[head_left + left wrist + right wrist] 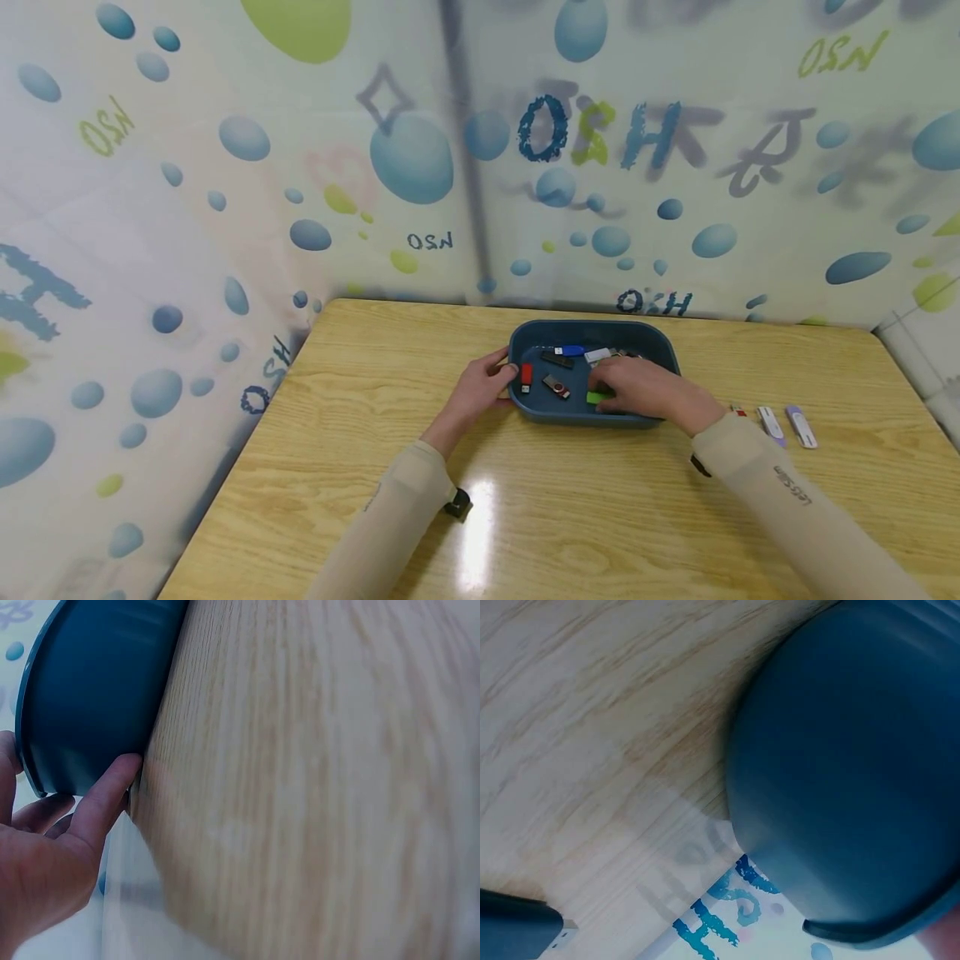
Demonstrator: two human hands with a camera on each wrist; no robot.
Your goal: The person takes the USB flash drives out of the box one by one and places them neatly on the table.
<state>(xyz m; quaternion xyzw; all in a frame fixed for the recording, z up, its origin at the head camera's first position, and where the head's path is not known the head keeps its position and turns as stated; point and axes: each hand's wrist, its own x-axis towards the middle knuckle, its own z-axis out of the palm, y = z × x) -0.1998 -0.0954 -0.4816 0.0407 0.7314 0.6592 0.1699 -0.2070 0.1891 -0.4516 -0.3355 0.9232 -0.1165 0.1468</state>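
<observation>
- Left hand [480, 385]: grasping the left end of the dark-blue, rounded-rectangular tray [585, 419], which is standing on the wood-grain table [600, 517].
- Right hand [641, 385]: reaching into the tray at a small, flat green object [597, 398]; whether it is pinching this cannot be told.
- Red USB stick [527, 374]: lying inside, near the left wall.

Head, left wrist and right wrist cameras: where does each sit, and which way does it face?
Head: worn on the head, facing forward and down at the blue tray on the table; left hand, right hand and both sleeves show.
Left wrist: faces the tray's outer wall; left hand shows.
Right wrist: faces the tray's outside, a USB stick lower left; only blurred skin shows.
Shared: both wrist views show tray and tabletop.
</observation>
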